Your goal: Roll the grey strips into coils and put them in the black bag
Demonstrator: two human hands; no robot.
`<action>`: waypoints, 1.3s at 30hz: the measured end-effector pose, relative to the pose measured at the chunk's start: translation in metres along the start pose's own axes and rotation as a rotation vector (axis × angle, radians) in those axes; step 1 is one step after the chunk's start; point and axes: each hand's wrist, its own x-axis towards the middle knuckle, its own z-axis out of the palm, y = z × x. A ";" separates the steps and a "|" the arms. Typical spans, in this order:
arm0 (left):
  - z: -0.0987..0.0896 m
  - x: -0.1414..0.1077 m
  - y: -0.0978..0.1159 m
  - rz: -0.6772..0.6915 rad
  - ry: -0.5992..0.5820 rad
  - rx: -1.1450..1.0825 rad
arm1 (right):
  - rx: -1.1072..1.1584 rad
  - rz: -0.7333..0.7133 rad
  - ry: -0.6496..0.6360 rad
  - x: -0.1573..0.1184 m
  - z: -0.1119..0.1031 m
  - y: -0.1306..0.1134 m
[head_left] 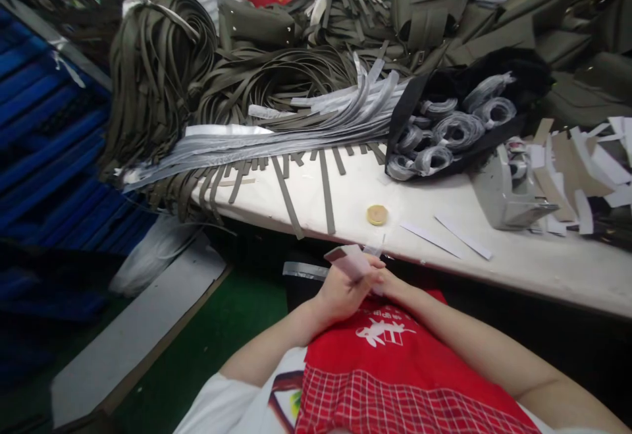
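My hands meet in front of the red apron [365,348], just off the table's near edge. My left hand [338,296] is closed on a folded pale strip [351,263] with a grey-brown outer end. My right hand [390,284] is against the left one, its fingers bent and partly hidden; a translucent strip [376,246] pokes up beside them. What the right fingers grip I cannot make out. Closest on the table are a small yellow tape roll [377,215] and two thin white strips [430,240].
A white table [345,193] carries grey-green straps [153,72], long translucent strips [276,141] and a black bag [405,105] of clear rolls. A grey tape dispenser [508,190] stands right, beside paper scraps [600,164]. Blue slats [49,137] and a board [133,328] are left.
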 end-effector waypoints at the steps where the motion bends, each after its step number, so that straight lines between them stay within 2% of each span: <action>1: -0.005 0.002 -0.001 -0.032 0.074 -0.113 | 0.021 0.011 -0.038 -0.001 0.002 0.000; 4: -0.035 0.009 -0.009 -0.123 0.304 -0.369 | -0.034 0.050 -0.303 -0.005 0.002 -0.002; 6: -0.061 0.009 -0.010 -0.159 0.408 -0.397 | -0.117 0.038 -0.485 -0.005 0.002 -0.002; 7: -0.073 0.008 -0.010 -0.171 0.447 -0.372 | -0.182 0.022 -0.532 -0.002 0.003 -0.002; 8: -0.084 0.006 -0.008 -0.178 0.484 -0.329 | -0.251 0.003 -0.537 0.002 0.006 0.000; 11: -0.107 -0.001 -0.003 -0.149 0.581 -0.176 | -0.409 -0.054 -0.444 0.021 0.019 0.008; 14: -0.129 -0.011 0.000 -0.133 0.658 -0.100 | -0.451 -0.144 -0.349 0.046 0.032 0.011; 18: -0.163 -0.033 0.006 -0.146 0.725 -0.082 | -0.459 -0.176 -0.362 0.066 0.046 -0.009; 20: -0.171 -0.045 0.013 -0.098 0.655 -0.061 | -0.386 -0.151 -0.443 0.061 0.057 -0.033; 22: -0.165 -0.051 0.018 -0.048 0.448 0.010 | -0.217 -0.153 -0.527 0.044 0.067 -0.063; 25: -0.125 -0.047 0.014 -0.039 0.001 0.211 | 0.192 -0.161 -0.523 0.006 0.069 -0.110; 27: -0.092 -0.042 -0.001 -0.065 -0.273 0.327 | 0.426 -0.121 -0.482 -0.018 0.055 -0.134; 29: -0.068 -0.041 -0.022 -0.152 -0.458 0.456 | 0.464 -0.031 -0.491 -0.037 0.033 -0.146; 30: -0.064 -0.041 -0.033 -0.233 -0.488 0.558 | 0.388 0.034 -0.522 -0.044 0.021 -0.146; 32: -0.073 -0.045 -0.054 -0.405 -0.423 0.786 | 0.103 0.186 -0.597 -0.051 -0.001 -0.133; 34: -0.100 -0.049 -0.068 -0.503 -0.261 0.965 | -0.223 0.296 -0.617 -0.051 -0.017 -0.104; 35: -0.117 -0.051 -0.072 -0.520 -0.183 1.020 | -0.378 0.338 -0.580 -0.048 -0.024 -0.085; 37: -0.150 -0.055 -0.073 -0.539 -0.057 1.092 | -0.651 0.408 -0.398 -0.040 -0.036 -0.042; 38: -0.165 -0.058 -0.072 -0.554 -0.005 1.121 | -0.787 0.485 -0.251 -0.036 -0.042 -0.021; 39: -0.176 -0.060 -0.070 -0.573 0.033 1.141 | -0.857 0.507 -0.158 -0.032 -0.048 -0.003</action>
